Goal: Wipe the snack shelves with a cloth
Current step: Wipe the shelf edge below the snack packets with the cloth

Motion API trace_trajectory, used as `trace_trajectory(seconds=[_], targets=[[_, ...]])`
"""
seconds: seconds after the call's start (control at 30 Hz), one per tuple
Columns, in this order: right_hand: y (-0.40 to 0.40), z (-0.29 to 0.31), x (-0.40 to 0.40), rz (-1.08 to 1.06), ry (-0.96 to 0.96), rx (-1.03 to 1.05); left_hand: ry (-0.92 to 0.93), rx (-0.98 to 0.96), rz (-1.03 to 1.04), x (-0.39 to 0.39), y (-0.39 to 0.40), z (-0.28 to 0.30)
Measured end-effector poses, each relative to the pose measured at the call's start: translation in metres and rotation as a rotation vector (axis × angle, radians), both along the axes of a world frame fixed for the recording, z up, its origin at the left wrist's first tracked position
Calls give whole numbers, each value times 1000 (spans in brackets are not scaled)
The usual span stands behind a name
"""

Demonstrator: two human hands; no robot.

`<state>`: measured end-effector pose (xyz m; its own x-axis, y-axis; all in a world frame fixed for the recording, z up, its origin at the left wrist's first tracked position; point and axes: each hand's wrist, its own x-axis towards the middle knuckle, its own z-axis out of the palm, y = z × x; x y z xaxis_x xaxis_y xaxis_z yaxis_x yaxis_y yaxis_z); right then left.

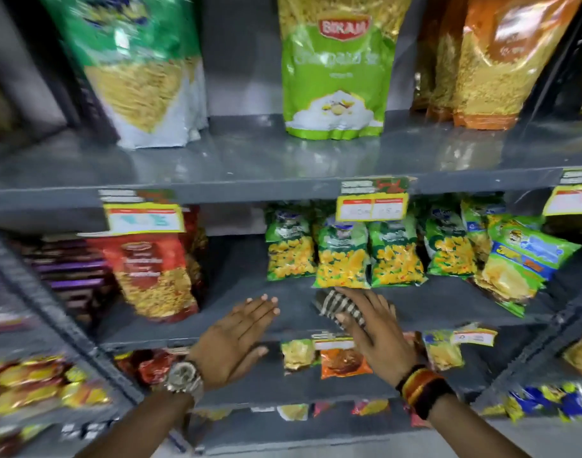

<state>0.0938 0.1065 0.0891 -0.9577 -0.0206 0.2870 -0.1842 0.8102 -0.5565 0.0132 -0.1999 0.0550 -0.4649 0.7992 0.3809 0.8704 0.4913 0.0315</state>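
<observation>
A striped brown-and-white cloth [339,307] lies on the grey middle shelf [283,285], just in front of the small green snack packets [344,259]. My right hand [378,328] presses flat on the cloth, its fingers spread over it and pointing up-left. To its left my left hand [236,335], with a watch on the wrist, is flat and holds nothing; its fingertips rest on the shelf's front part, a little left of the cloth.
A red snack bag [150,276] stands at the shelf's left. More green packets [514,259] lean at the right. On the upper shelf [250,163] stand large bags [335,67]. Yellow price tags [372,206] hang from its edge. Lower shelves hold small packets [342,361].
</observation>
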Motion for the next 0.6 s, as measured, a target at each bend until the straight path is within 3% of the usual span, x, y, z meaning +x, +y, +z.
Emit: trace_trajectory(seconds=[0.3, 0.4, 0.6], targets=[[-238, 156, -12, 284, 366, -2, 346, 122, 281, -8, -241, 165], [-291, 199, -45, 280, 454, 16, 448, 156, 337, -31, -287, 221], [-364, 260, -143, 200, 521, 112, 652, 4, 432, -90, -329, 309]])
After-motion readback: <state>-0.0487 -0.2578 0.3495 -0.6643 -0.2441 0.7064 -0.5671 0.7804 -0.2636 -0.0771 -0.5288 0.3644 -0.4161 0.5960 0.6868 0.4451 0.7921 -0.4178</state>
